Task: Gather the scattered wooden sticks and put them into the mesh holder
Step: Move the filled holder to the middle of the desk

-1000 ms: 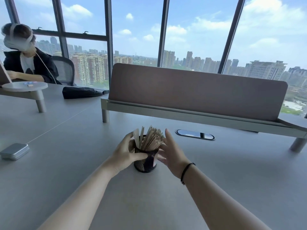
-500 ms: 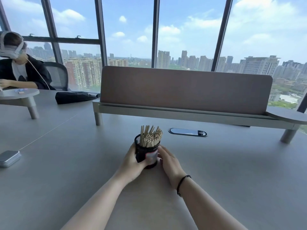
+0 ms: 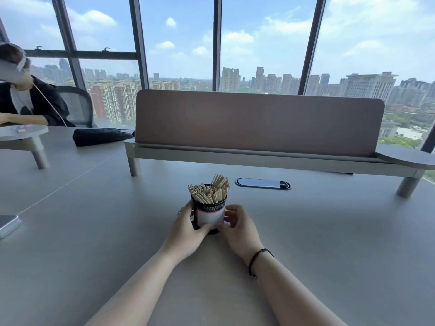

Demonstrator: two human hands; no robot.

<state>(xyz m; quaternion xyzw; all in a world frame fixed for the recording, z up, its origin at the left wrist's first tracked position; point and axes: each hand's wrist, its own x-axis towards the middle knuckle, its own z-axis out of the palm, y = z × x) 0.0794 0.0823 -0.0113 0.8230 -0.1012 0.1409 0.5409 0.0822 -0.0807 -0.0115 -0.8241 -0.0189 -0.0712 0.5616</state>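
I now have the holder [image 3: 209, 214] standing on the desk [image 3: 329, 243], pulled closer than a moment ago, left hand [image 3: 188, 228] and right hand [image 3: 237, 228] both curled around it; sticks [image 3: 208, 190] stand bunched inside, none loose nearby, so gathering looks finished.
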